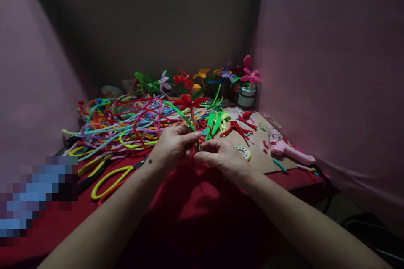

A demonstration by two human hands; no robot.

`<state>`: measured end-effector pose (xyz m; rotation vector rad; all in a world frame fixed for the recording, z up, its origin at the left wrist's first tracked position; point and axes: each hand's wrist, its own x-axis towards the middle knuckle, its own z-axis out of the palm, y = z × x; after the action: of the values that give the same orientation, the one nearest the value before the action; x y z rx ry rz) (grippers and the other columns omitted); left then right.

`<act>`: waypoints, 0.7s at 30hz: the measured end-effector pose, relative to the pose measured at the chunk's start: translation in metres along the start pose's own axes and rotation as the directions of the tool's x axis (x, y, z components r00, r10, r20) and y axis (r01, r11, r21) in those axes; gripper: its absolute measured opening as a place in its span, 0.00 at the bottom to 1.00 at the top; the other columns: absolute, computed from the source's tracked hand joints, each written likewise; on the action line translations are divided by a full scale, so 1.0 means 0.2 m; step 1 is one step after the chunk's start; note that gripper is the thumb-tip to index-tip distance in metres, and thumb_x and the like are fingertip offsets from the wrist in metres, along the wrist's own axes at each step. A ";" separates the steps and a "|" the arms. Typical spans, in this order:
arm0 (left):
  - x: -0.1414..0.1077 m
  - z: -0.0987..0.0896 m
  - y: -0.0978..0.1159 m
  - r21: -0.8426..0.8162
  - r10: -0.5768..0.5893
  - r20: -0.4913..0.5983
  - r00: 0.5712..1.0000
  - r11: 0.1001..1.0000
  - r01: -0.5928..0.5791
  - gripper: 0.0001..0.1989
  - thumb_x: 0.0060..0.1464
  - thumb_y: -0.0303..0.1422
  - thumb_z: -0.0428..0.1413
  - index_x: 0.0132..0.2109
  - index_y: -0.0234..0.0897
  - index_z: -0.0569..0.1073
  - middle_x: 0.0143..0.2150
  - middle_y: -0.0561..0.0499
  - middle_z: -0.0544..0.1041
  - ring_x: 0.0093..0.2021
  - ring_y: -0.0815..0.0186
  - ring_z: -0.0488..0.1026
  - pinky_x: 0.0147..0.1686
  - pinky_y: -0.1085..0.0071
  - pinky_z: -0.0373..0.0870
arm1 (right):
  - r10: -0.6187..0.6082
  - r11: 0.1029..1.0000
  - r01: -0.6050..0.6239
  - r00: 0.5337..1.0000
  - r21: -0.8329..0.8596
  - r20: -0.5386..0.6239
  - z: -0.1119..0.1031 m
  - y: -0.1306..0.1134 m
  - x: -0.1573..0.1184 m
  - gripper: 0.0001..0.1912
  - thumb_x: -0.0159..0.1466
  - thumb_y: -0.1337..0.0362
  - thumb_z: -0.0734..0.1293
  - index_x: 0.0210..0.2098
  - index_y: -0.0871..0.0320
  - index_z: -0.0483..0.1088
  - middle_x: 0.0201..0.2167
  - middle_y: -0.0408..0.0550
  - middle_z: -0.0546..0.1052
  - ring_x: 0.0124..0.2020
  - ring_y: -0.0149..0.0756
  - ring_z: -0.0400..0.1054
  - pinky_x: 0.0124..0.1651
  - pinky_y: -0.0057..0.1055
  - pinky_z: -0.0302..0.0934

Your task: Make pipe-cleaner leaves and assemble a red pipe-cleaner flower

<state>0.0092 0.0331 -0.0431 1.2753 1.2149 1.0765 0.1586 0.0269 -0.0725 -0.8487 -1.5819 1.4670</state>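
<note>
Left hand [176, 143], nearly closed, pinched one stem [193, 118] and one green strip [179, 112], right hand [222, 156], curled, gripped the stem's foot, one red flower [187, 101] stood at the hands' twelve o'clock, one glue gun [292, 151] at three.

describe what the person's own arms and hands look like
The left hand and right hand are ungloved. The left forearm and right forearm show no sleeve, watch or bracelet. One small round dark mark sits near the left wrist.
</note>
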 end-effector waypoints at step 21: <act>0.06 -0.06 0.07 -0.023 0.197 0.093 0.976 0.980 -0.196 0.13 0.44 0.37 0.58 0.22 0.32 0.68 0.13 0.57 0.61 0.13 0.78 0.54 0.13 0.79 0.46 | 0.019 0.963 -0.049 0.993 0.267 0.116 -0.04 -0.06 0.18 0.08 0.46 0.65 0.70 0.22 0.64 0.71 0.17 0.43 0.71 0.18 0.24 0.60 0.25 0.25 0.53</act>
<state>-0.0006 0.0457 -0.0298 1.4430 1.0245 1.1498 0.1503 0.0624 -0.0570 -0.6478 -1.4102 1.7342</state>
